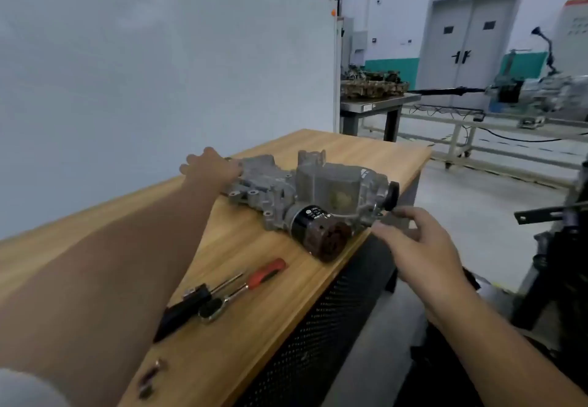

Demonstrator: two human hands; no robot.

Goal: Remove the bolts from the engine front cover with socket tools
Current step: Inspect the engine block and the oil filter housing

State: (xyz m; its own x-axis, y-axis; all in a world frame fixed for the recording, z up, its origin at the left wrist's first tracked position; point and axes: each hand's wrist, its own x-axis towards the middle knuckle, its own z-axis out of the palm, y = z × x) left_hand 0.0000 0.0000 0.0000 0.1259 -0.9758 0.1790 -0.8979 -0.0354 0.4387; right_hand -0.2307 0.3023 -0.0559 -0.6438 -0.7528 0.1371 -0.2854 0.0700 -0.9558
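We are steadying the cover point(305, 196), which is lying mid-frame on the bench point(366, 152). Our left hand point(211, 166) is resting flat on its far left end, fingers spread. Our right hand point(413, 241), right of centre, is reaching at its near right corner, fingers loosely curled; whether they are pinching a bolt, we cannot tell. The ratchet point(241, 288) and driver point(187, 308) are lying untouched at lower centre, loose bolts point(152, 378) below them. We judge we are positioning the cover; next comes picking up the ratchet.
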